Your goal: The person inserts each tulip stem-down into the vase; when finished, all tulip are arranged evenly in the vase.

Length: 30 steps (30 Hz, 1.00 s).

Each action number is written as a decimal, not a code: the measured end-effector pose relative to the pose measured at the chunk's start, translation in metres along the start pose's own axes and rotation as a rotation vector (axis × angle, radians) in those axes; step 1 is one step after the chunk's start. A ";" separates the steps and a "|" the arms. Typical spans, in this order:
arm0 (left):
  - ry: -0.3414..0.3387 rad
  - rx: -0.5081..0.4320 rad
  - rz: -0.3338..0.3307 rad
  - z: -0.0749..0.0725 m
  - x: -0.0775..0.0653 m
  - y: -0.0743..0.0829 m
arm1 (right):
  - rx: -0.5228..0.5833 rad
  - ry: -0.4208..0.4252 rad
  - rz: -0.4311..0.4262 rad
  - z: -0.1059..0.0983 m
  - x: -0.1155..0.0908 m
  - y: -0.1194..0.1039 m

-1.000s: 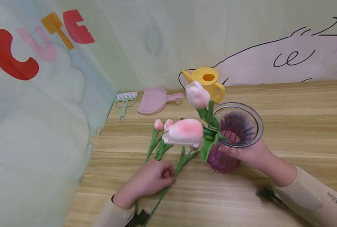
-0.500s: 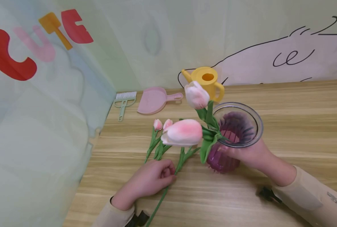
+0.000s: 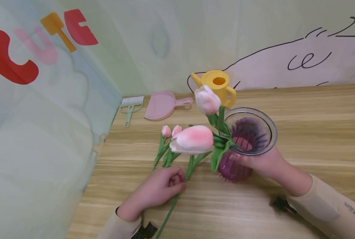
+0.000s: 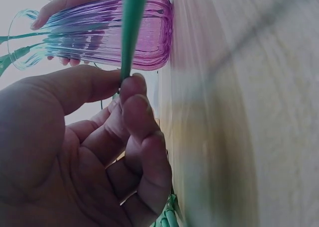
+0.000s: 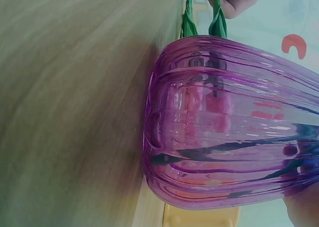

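In the head view my left hand [image 3: 162, 186] pinches the thin green stem of a tulip [image 3: 191, 167] low over the table; its bloom is hidden behind a larger pink one. The left wrist view shows that stem [image 4: 130, 33] between thumb and forefinger. My right hand [image 3: 264, 162] grips a ribbed purple glass vase [image 3: 235, 167] from its right side. Two pink-and-white tulips [image 3: 193, 139] lean out of the vase mouth toward the left. Their stems show through the glass [image 5: 239, 102] in the right wrist view.
Two more tulips [image 3: 166, 131] lie on the wooden table just beyond my left hand. Along the back wall are a small green brush [image 3: 130, 109], a pink dustpan [image 3: 162, 106] and a yellow watering can [image 3: 225, 89]. A printed cloth wall [image 3: 75, 132] borders the left side.
The pinched tulip has shifted slightly: its leaves moved a little up, its lower stem a little right, and its bloom slipped behind the larger one. My right hand and the vase stay nearly still.
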State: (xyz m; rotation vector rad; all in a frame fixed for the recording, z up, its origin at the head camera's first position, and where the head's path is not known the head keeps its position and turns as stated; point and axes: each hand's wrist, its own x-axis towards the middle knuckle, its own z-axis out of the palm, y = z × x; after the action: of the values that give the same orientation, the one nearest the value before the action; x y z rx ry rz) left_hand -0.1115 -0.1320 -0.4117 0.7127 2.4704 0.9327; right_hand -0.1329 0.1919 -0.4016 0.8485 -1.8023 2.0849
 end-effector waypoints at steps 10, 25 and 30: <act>0.000 -0.008 0.001 -0.001 -0.002 0.002 | 0.004 -0.003 -0.012 0.001 0.001 0.000; -0.012 -0.017 0.005 0.000 0.000 0.000 | 0.020 0.001 -0.015 0.003 0.001 0.000; -0.012 -0.024 -0.003 -0.001 0.000 0.001 | 0.010 0.000 -0.007 0.003 0.001 -0.001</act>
State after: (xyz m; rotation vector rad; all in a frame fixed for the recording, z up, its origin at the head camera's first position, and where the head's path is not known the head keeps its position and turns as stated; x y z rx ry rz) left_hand -0.1111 -0.1316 -0.4104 0.7051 2.4452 0.9526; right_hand -0.1325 0.1895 -0.3998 0.8558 -1.7874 2.0908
